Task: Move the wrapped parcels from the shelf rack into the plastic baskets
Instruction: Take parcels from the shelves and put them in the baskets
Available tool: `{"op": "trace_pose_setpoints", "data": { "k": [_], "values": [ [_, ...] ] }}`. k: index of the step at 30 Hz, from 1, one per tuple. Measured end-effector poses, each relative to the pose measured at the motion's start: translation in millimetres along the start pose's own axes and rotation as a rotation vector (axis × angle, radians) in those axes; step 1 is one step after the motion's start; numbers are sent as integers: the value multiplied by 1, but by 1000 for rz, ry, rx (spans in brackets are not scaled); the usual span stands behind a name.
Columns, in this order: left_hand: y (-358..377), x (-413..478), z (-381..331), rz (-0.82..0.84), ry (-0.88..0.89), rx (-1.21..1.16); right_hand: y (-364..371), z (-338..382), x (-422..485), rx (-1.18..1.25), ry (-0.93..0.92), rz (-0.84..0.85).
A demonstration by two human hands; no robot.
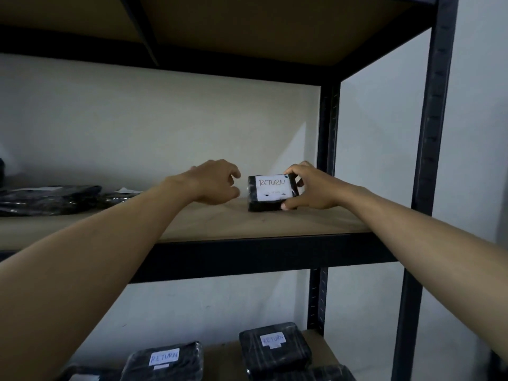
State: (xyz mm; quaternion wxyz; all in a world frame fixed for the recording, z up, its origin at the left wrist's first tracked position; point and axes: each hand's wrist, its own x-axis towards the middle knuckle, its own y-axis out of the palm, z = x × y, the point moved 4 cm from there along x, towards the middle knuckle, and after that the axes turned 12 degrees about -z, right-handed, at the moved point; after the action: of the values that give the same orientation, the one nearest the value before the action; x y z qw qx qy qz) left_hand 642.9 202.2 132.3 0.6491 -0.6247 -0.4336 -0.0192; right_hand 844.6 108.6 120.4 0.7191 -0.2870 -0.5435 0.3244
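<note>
Parcel [270,188] marked RETURN upright on shelf [247,224], gripped by right hand [313,188]; left hand [217,184] loosely curled just beside it, holding nothing.

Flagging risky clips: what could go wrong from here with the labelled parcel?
Only the right hand grips the RETURN parcel, by one end; the left hand is off it, so it could slip onto the shelf. No basket is in view, so the drop-off may need a blind turn.
</note>
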Motion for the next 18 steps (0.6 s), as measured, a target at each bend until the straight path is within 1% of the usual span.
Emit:
{"op": "trace_pose_setpoints", "data": {
  "k": [2,5,9,12,15,18],
  "values": [
    [-7,-10,3,-80,5,47,-1,3,1,10,-8,-41],
    [-20,-28,5,-250,37,136,-4,14,0,38,-45,-107],
    [-40,-61,7,-467,62,125,-15,41,-13,92,-74,-258],
    [-59,-93,11,-600,109,114,-24,80,-29,122,-121,-378],
    [-78,-131,19,-700,143,99,-23,130,-53,153,-212,-459],
    [-96,-176,33,-758,100,69,-14,175,-78,173,-257,-553]
  ]
}}
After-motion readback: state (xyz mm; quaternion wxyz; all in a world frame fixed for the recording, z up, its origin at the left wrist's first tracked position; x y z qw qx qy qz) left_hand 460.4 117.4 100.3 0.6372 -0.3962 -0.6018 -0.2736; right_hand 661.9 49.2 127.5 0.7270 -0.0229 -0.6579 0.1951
